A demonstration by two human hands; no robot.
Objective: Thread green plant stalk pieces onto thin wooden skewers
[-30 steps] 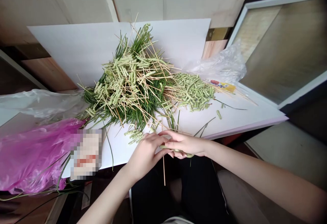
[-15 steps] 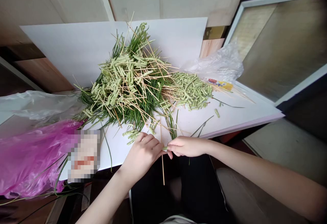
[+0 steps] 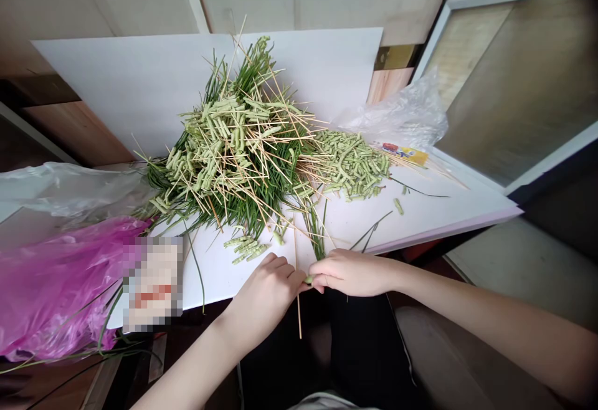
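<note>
We look down from the head camera and see our two bare arms reaching out over our dark trousers (image 3: 364,348). Our left hand (image 3: 264,291) and our right hand (image 3: 350,273) are close together, just at the near edge of a flat white board (image 3: 355,229). The right hand's grip is pressed together on a small green piece (image 3: 308,279), and that piece sits right between the two hands. The left hand's fingers are curled and come in next to it, but we cannot tell if that grip is pinching anything. A thin wooden stick (image 3: 298,310) pokes down past the left fingers and hangs over the edge of the board.

Behind our hands is a big messy pile of long green leaves and wooden sticks (image 3: 238,167), with bumpy green pieces all through it. A heap of the same green pieces (image 3: 350,164) lies just to the right of the pile. A few more pieces (image 3: 245,249) lie near our left hand. A pink plastic bag (image 3: 56,285) sits on the left, with a blurry label (image 3: 152,284) beside it. A clear plastic bag (image 3: 397,117) and a yellow packet (image 3: 405,155) are at the far right of the board.
</note>
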